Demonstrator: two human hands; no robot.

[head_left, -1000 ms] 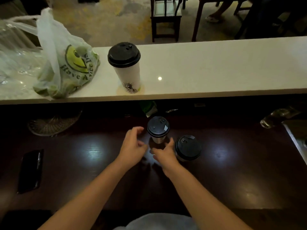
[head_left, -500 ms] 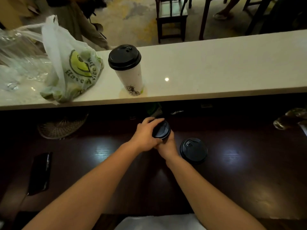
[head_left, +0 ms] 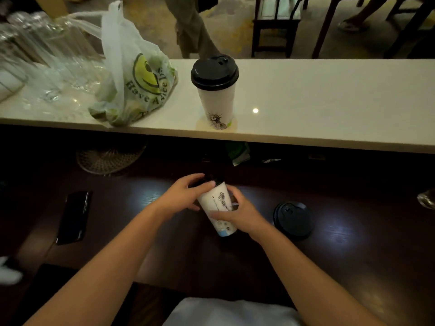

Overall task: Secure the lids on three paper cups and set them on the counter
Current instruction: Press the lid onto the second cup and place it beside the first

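1. A second ago both of my hands were only reaching in around the middle cup (head_left: pixel 217 209) as it stood on the dark table (head_left: pixel 353 267); now it is off the table, tilted with its lid end away from me.
2. My left hand (head_left: pixel 181 198) is curled over the black lid (head_left: pixel 210 180), fingers closed around the rim (I read this as pressing it home, though the seal itself is hidden).
3. My right hand (head_left: pixel 240 214) is wrapped around the lower body of the same cup, bracing it from the right.
4. That makes this the second cup in work: one lidded cup (head_left: pixel 215 90) already stands on the pale counter (head_left: pixel 329 102), far side, just right of the plastic bag (head_left: pixel 134 74).
5. The third cup (head_left: pixel 293 220) waits on the table just right of my right hand, apart from it, lid on top.
6. My guess: seat this lid fully, then lift it to the counter.
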